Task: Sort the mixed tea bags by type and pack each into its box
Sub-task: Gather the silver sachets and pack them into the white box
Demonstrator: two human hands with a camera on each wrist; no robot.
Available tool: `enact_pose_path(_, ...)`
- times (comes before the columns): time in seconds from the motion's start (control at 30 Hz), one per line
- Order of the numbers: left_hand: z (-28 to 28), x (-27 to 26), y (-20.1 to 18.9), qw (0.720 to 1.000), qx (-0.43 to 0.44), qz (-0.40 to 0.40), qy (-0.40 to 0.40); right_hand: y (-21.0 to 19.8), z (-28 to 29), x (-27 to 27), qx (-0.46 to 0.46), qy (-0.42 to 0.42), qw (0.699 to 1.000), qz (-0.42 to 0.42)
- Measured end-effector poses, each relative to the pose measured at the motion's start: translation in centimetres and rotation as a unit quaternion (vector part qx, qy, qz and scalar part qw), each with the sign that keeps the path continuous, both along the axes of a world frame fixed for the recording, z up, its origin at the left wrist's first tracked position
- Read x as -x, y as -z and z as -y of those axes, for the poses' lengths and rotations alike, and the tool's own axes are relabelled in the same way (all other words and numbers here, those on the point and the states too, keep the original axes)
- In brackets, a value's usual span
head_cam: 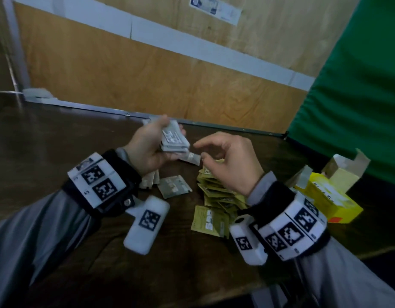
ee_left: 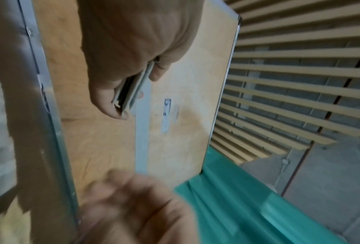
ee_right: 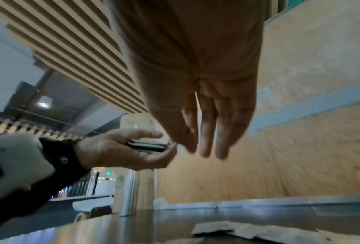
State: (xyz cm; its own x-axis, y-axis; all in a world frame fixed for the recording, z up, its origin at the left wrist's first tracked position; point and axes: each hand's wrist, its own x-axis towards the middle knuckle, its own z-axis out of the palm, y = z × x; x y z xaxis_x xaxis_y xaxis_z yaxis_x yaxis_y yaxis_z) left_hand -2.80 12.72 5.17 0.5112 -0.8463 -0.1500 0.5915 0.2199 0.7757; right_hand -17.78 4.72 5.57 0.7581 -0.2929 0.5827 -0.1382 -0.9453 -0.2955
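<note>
My left hand [head_cam: 154,143] is raised over the dark table and grips a small stack of grey tea bags [head_cam: 174,138], thumb on top and fingers below; the stack's edges [ee_left: 133,87] show between thumb and fingers in the left wrist view, and it shows again as stacked grey tea bags [ee_right: 148,145] in the right wrist view. My right hand [head_cam: 223,156] hovers just right of the stack, fingers loosely extended and holding nothing. Below it lies a heap of yellow-green tea bags [head_cam: 218,196]. More grey tea bags [head_cam: 174,186] lie loose on the table. An open yellow box [head_cam: 327,194] stands at the right.
A plywood panel [head_cam: 147,70] with a metal rail closes off the table's far edge. A green cloth [head_cam: 358,85] hangs at the right. A second open carton [head_cam: 345,167] stands behind the yellow box. A torn grey wrapper [ee_right: 227,228] lies near my right wrist.
</note>
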Motion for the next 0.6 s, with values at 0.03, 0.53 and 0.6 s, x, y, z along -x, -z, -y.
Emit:
enact_pose_path(0.03,-0.3,-1.0,-0.3,1.0,-0.003,0.002,-0.027,0.0,0.3,-0.7,-0.02,0.029,0.999,-0.027)
enact_pose_path(0.53,-0.9,-6.5,-0.9,0.995,0.038,-0.028,-0.085,3.2,3.3,-12.0,-0.064,0.024,0.81,-0.583)
enact_pose_path(0.6,-0.7,-6.8,-0.6,0.996,0.032,0.001,-0.079,3.2,3.5,-12.1,-0.045,0.043,0.818,-0.572)
